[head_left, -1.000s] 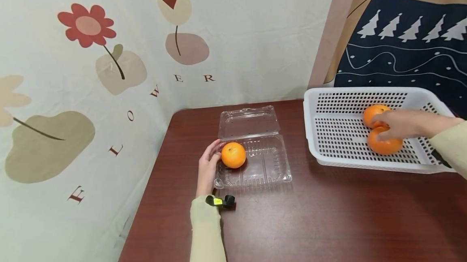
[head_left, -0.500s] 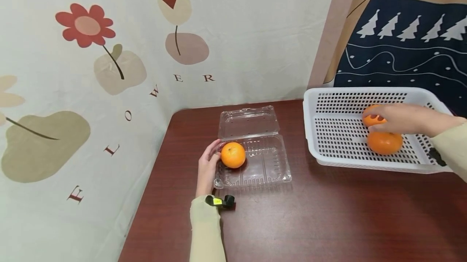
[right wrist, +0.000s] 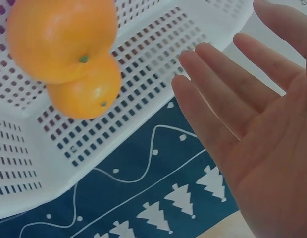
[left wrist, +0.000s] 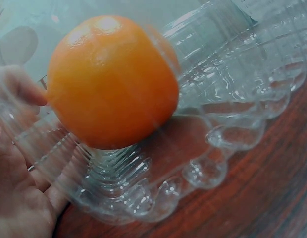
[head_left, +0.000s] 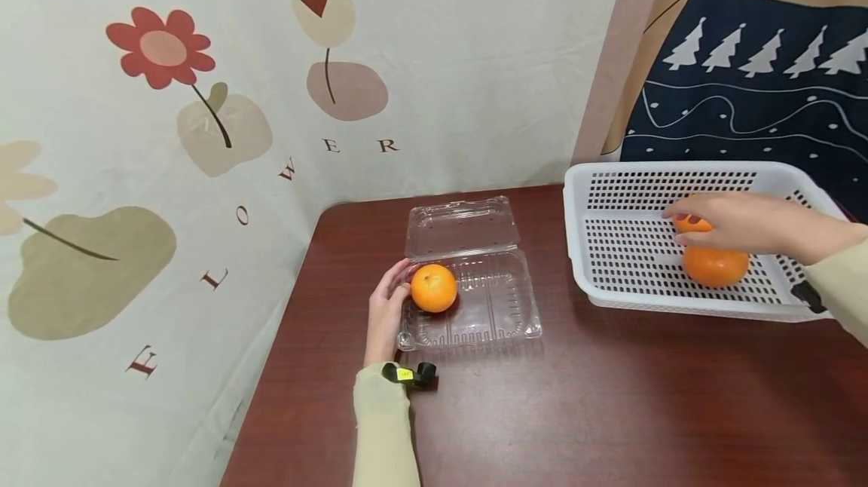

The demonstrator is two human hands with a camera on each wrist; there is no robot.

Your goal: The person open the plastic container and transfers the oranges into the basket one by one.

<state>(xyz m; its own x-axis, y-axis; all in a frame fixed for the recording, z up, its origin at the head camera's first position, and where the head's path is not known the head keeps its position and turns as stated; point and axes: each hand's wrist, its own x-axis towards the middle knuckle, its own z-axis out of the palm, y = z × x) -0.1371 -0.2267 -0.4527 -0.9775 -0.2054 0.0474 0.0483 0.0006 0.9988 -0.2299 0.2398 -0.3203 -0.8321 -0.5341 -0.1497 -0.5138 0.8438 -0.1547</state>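
My left hand (head_left: 386,313) holds the left side wall of an open clear plastic clamshell box (head_left: 498,302), thumb at the rim. Beside the thumb, inside the box's left part, sits one orange (head_left: 434,289); it fills much of the left wrist view. Over the white plastic basket (head_left: 579,246), my right hand (head_left: 753,223) hovers with fingers spread and nothing in its grasp. Below it lie a near orange (head_left: 715,267) and a far orange (head_left: 690,224), the latter partly covered by the fingers. In the right wrist view the two oranges overlap, apart from the fingertips (right wrist: 180,82).
The box's lid (head_left: 463,227) lies folded back toward the wall. A dark red wooden table (head_left: 542,411) bears box and basket. Behind stands a pale flower-printed wall cloth (head_left: 475,65), and a navy cloth with white trees (head_left: 746,110) hangs behind the basket.
My right hand has come up off the oranges in the basket, its fingers straightening and shifting slightly to the left. The left hand, box and its orange have stayed put.
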